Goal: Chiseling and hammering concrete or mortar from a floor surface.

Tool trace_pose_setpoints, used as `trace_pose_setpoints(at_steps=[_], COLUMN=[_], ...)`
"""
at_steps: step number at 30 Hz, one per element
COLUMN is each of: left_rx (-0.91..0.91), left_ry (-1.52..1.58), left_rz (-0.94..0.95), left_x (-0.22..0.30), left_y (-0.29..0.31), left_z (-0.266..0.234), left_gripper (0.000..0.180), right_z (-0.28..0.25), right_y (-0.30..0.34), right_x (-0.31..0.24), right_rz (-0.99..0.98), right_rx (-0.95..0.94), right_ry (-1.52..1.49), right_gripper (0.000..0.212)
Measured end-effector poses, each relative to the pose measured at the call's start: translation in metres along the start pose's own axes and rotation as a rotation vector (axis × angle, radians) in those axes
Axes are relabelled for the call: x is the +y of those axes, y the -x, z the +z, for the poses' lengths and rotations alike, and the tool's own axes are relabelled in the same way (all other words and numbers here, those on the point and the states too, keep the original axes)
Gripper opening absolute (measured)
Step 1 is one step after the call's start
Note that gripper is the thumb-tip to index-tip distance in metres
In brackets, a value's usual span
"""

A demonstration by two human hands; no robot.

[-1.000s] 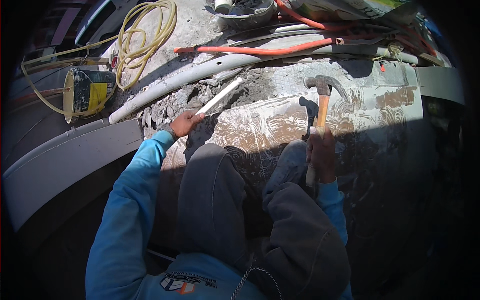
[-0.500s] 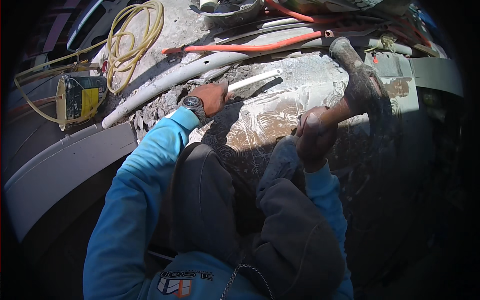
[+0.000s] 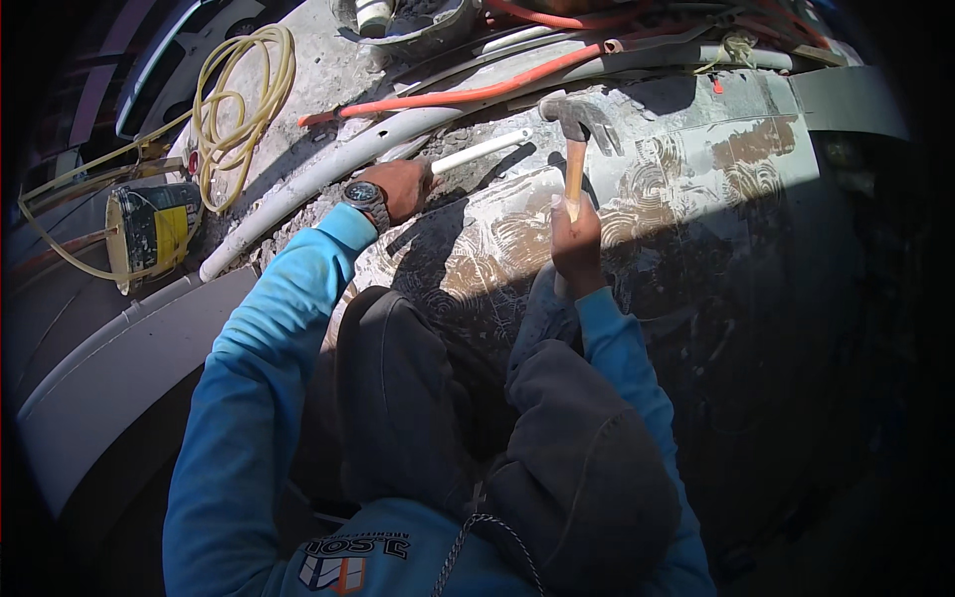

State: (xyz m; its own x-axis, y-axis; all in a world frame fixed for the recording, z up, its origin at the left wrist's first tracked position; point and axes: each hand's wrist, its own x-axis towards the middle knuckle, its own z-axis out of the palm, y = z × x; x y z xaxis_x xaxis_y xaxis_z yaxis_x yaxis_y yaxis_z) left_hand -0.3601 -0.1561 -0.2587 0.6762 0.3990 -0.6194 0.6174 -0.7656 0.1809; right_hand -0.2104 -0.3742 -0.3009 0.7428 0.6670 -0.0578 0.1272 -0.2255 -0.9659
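Note:
My right hand (image 3: 577, 244) is closed around the wooden handle of a claw hammer (image 3: 575, 164). The hammer's metal head is over the rough far edge of a mortar-smeared slab (image 3: 637, 204), close to the end of a white bar. This slim white bar (image 3: 482, 150) has a small hole at its far end and lies low over the broken mortar. My left hand (image 3: 403, 189), with a watch on the wrist, grips the bar's near end; what the bar's hidden part looks like, I cannot tell.
A long grey-white pipe (image 3: 288, 214) runs behind the slab, with an orange hose (image 3: 453, 98) beyond it. At left are a coiled yellowish hose (image 3: 214, 149) and a paint-stained black-and-yellow bucket (image 3: 149, 236). A bucket (image 3: 428, 38) stands at the back.
The hammer has swung from raised at the right down and left toward the white bar, blurred no longer. My left hand stays on the bar. The whole view has shifted slightly.

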Motion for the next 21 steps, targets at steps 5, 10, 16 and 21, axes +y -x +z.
trace_pose_setpoints(at_steps=[5, 10, 16, 21], left_rx=[0.001, -0.061, 0.004, -0.003], left_ry=[-0.109, -0.065, -0.025, -0.001], left_rz=[0.057, 0.052, 0.058, 0.027], left_x=[0.008, -0.005, -0.011, -0.011], left_y=[-0.016, -0.025, -0.021, -0.030], left_z=[-0.020, -0.028, -0.010, -0.018], left_gripper=[0.024, 0.023, 0.024, 0.029], right_z=[-0.023, -0.044, 0.016, -0.030], right_y=[-0.012, -0.023, -0.024, -0.027], right_x=[-0.006, -0.045, 0.013, -0.018], right_rz=[0.175, 0.045, 0.257, 0.190], right_rx=[-0.120, 0.068, -0.253, -0.063], right_ry=[0.240, -0.673, 0.109, -0.289], right_gripper=[0.027, 0.030, 0.029, 0.033])
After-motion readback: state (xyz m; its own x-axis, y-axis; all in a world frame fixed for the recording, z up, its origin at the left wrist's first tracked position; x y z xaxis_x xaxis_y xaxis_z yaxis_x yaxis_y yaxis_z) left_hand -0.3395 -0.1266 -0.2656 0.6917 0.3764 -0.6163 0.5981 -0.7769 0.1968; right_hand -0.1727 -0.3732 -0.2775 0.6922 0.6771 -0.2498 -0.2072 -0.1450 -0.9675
